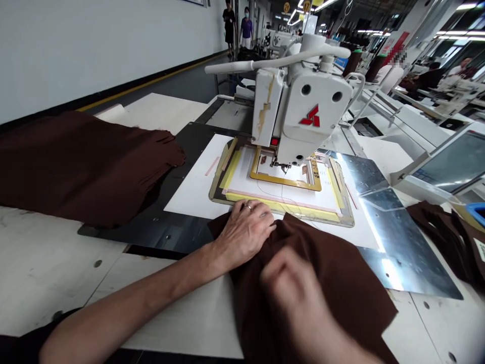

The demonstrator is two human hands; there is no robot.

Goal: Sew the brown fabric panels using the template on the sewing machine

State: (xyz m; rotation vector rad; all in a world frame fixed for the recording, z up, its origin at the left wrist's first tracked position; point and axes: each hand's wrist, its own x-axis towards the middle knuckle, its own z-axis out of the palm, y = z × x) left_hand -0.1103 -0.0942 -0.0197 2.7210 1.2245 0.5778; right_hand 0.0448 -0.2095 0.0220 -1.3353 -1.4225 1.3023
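A piece of dark brown fabric (344, 268) lies bunched at the front of the sewing machine (314, 106) and hangs toward me. My left hand (246, 227), with a ring on one finger, is closed on the fabric's gathered upper edge. Just right of it and nearer to me is my right hand (290, 278), blurred by motion. Its fingers are curled in over the fabric, and whatever they may hold is hidden. Behind my left hand sits a clamp frame with yellow strips (265, 203) on a white sheet, under the needle head; loose threads trail across it.
A stack of brown fabric pieces (76, 167) covers the left side of the table. More brown pieces (447, 237) lie at the right edge near a blue bin (478, 210). A tilted screen (454, 162) stands at right. Two people (246, 28) are in the far aisle.
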